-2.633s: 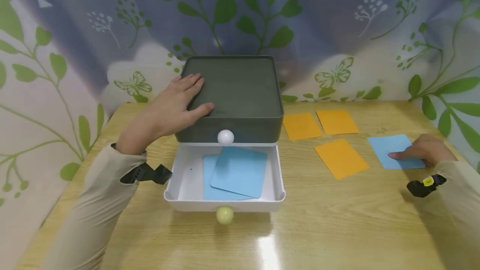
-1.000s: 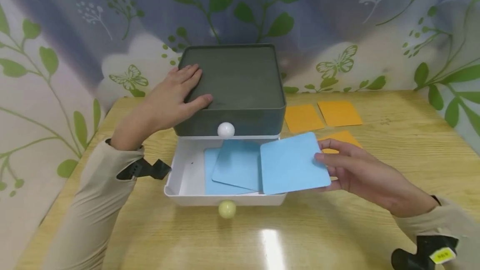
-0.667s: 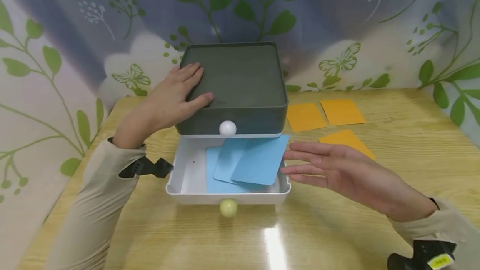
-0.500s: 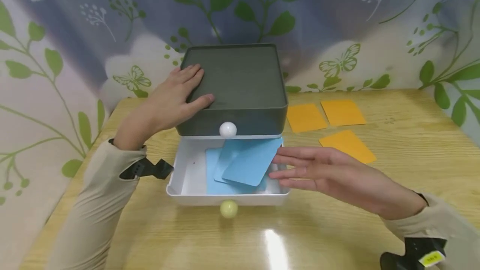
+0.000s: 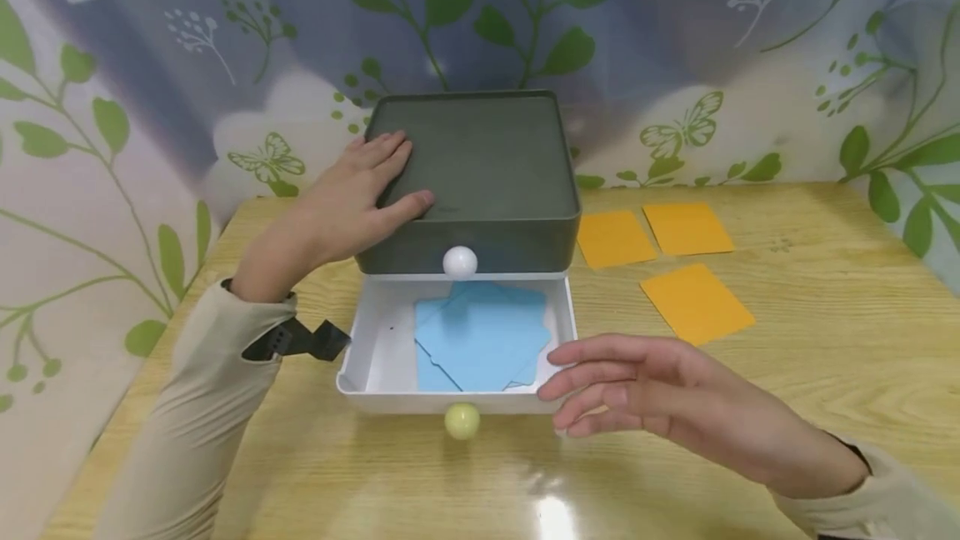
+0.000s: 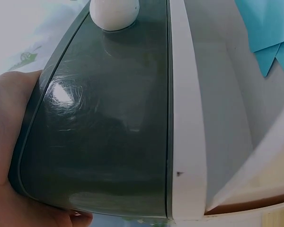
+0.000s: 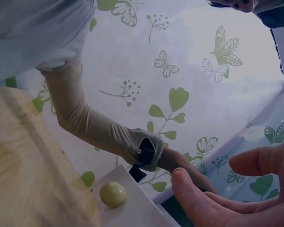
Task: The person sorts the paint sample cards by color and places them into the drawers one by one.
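Wooden table: blue cards apparently beyond grip.

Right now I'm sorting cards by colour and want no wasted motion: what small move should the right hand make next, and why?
Probably slide the right hand to the yellow knob: the blue cards lie in the drawer, the hand holds nothing, only orange cards remain out.

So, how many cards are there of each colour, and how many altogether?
Blue cards: 3, overlapping in the open white drawer, as far as the head view shows
Orange cards: 3, flat on the table right of the box
Total: 6 cards
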The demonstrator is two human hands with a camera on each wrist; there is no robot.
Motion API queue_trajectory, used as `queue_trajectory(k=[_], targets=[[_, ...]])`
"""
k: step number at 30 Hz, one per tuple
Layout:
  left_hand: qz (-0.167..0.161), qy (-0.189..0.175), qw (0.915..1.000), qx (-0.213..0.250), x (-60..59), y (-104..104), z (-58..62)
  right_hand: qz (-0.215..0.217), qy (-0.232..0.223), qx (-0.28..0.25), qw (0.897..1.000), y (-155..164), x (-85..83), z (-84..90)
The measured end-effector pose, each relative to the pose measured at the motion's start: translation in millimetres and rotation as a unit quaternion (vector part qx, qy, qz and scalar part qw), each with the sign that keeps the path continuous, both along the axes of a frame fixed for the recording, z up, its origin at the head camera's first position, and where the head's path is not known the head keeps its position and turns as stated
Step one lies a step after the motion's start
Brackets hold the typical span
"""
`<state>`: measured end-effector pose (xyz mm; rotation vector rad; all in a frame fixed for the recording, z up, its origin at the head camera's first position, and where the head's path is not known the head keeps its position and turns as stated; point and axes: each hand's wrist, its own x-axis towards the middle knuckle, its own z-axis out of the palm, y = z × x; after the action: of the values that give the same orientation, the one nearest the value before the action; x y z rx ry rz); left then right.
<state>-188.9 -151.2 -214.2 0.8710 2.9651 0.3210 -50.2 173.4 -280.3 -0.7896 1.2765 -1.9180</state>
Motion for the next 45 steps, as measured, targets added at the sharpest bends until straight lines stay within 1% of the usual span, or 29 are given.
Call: queue_trajectory(k=[2,4,7,9,10,14,16,17,21,25,28,30,32,35,36,38,40,42,45], targets=[[0.0,0.001,1.0,0.004,0.3,0,-0.4,0.016,-0.015,-0.017,1.0,-2,2.8,-4.4],[-0.001,0.0,1.0,0.006,0.6,0,-0.5,0.031,-0.02,-0.023,0.999,-5,4.2,-8.3],[-0.002,-0.002,1.0,0.006,1.2,0,-0.8,0.052,-0.02,-0.015,0.998,-12,7.4,-15.6],[-0.004,-0.003,1.0,0.004,1.2,-1,-1.2,0.08,-0.017,-0.014,0.997,-17,10.4,-23.5],[-0.005,-0.002,1.0,0.003,1.2,-1,-1.4,0.088,-0.019,-0.006,0.996,-21,12.3,-27.5],[-0.013,0.003,0.9999,0.004,-0.3,-2,-1.8,0.096,-0.046,0.064,0.992,-34,16.4,-39.2],[-0.018,0.004,0.9998,0.004,-0.8,-3,-1.5,0.093,-0.06,0.092,0.99,-40,16.0,-41.6],[-0.02,0.004,0.9998,0.005,-0.8,-3,-1.1,0.093,-0.067,0.096,0.989,-44,15.3,-42.2],[-0.022,0.004,0.9997,-0.001,-1.6,-2,-1.3,0.09,-0.086,0.088,0.988,-55,12.9,-41.3],[-0.019,0.006,0.9998,-0.002,-2.0,-2,-1.8,0.077,-0.103,0.092,0.987,-63,8.7,-37.4],[-0.018,0.006,0.9998,-0.001,-2.4,-2,-1.2,0.066,-0.107,0.06,0.99,-64,1.9,-39.1],[-0.019,0.006,0.9998,-0.002,-2.8,-1,-1.0,0.069,-0.091,0.02,0.993,-62,-3.7,-43.9],[-0.021,0.005,0.9998,-0.003,-2.8,-1,-0.6,0.064,-0.084,0.001,0.994,-61,-9.1,-47.1],[-0.023,0.004,0.9997,-0.002,-2.2,-1,0.0,0.057,-0.076,-0.009,0.995,-60,-16.8,-49.3],[-0.024,0.004,0.9997,-0.002,-2.1,0,0.2,0.053,-0.082,-0.01,0.995,-60,-19.1,-49.3],[-0.025,0.003,0.9997,-0.001,-1.9,0,0.5,0.056,-0.078,-0.026,0.995,-60,-24.2,-50.8],[-0.024,0.002,0.9997,-0.001,-1.9,0,0.6,0.051,-0.092,-0.032,0.994,-61,-28.6,-50.4],[-0.022,0.001,0.9998,-0.002,-2.1,0,0.2,0.04,-0.114,-0.026,0.992,-63,-33.2,-49.3],[-0.019,0.0,0.9998,-0.003,-2.7,-1,-0.5,0.002,-0.158,0.003,0.987,-67,-39.8,-43.9]])
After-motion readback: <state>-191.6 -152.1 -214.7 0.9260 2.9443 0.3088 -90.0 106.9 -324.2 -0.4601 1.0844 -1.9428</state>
